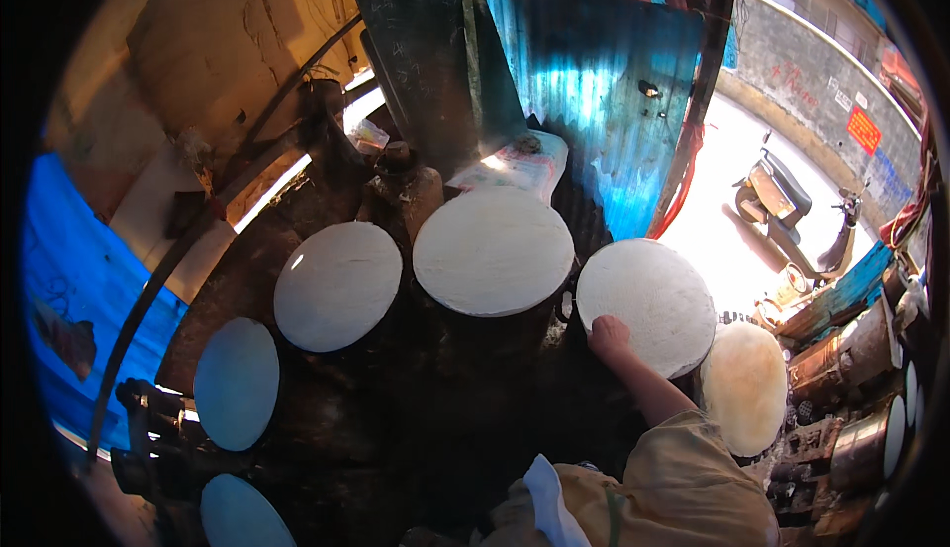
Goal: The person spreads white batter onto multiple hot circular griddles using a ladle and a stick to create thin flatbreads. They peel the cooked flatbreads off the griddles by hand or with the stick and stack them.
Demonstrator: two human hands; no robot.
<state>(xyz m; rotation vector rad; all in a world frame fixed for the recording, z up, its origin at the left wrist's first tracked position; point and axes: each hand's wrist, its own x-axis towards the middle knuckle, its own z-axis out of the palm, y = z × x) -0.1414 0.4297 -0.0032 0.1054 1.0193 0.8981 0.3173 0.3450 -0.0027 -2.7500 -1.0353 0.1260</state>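
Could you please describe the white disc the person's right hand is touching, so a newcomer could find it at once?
Start at the blue corrugated sheet. Just below its right end lies a round white disc, rightmost of three white discs in a row. Only it has the right hand on its rim.

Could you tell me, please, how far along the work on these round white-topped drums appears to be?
Looks done: five white discs on the left and centre lie smooth and even. In hand: the right hand rests on the near edge of the right white disc. Possibly left: the yellowish disc beside it, which differs in colour from the rest. The left hand is not in view.
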